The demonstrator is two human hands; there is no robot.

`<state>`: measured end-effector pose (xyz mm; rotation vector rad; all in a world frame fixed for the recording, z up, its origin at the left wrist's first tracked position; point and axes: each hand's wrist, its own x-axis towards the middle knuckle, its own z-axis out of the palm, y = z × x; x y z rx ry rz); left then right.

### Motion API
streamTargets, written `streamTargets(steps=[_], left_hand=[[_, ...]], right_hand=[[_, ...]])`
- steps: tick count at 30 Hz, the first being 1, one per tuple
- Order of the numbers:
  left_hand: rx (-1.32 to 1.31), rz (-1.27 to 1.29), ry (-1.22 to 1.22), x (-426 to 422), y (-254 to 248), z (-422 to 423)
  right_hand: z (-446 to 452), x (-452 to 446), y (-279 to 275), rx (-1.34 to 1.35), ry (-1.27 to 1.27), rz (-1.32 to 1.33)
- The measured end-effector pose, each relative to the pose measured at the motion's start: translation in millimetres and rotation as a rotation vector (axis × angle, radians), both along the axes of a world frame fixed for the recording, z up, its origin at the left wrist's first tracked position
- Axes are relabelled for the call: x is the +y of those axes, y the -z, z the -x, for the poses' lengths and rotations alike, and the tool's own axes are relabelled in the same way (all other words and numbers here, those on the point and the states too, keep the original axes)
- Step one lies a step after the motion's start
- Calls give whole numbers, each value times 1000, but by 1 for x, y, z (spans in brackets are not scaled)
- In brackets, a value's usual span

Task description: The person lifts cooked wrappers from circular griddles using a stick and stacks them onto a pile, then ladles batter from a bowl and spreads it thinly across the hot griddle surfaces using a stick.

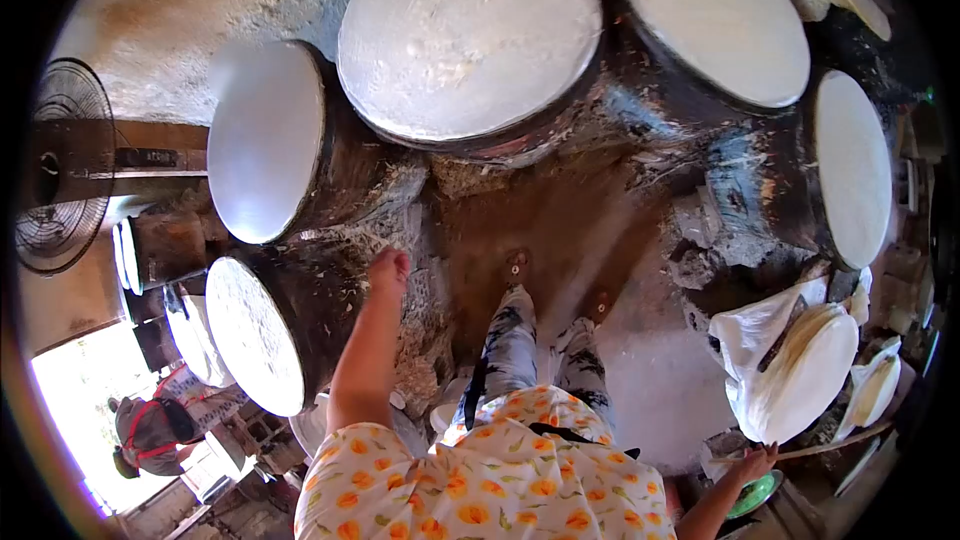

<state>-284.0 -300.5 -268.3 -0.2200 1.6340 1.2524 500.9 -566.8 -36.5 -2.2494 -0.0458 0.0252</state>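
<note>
The drum tops (470, 35) look smooth and pale, faintly glossy, above dark, rough, streaked sides. The shirt (500, 480) is matt printed cloth, the trousers (510, 340) patterned cloth. The wall (165, 30) is rough.

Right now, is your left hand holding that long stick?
No, the long stick is in the right hand, and no stick shows in the curled left hand.

Blown-out opening (90, 390) lower L, purple fringe. White vat tops (470, 35) bright; floor (640, 370) darker, soft shadows. Fisheye warp, blk corners, blur smudge upper L.
</note>
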Motion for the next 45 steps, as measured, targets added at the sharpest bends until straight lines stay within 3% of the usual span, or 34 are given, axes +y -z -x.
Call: streamTargets(steps=[2,6,9,10,14,16,17,19,21,23,25,26,30,34,36,42,45], left_hand=[[-8,40,-40,8,30,46],[25,74,-347,43,25,61],[-52,46,-443,60,46,79],[-72,-40,-388,57,61,88],[-151,14,-407,56,90,103],[-20,11,-470,64,63,77],[-24,14,-467,65,72,77],[20,304,-494,64,103,85],[-59,239,-492,51,134,96],[-139,171,-496,42,155,110],[-336,-54,-392,37,172,119],[-199,-51,-423,59,132,87],[8,71,-359,72,154,92],[-23,154,-434,81,145,88],[90,211,-458,89,133,76],[78,186,-428,83,149,84],[134,248,-470,93,128,68]], right_hand=[[23,33,-3,-10,-111,30],[97,120,-10,93,-320,-86],[136,152,-6,140,-447,-86],[151,161,-6,136,-512,-98],[180,167,-1,145,-636,-87],[187,168,0,151,-756,-23],[195,170,2,147,-753,-20],[213,175,5,141,-850,-79],[218,170,9,155,-840,-60],[222,173,12,158,-981,-77],[222,168,16,150,-927,-41],[226,171,16,152,-932,-25],[232,171,18,175,-900,-7],[235,170,20,237,-907,-28],[234,166,23,231,-885,-10],[237,167,23,249,-862,13],[236,167,24,268,-871,5]])
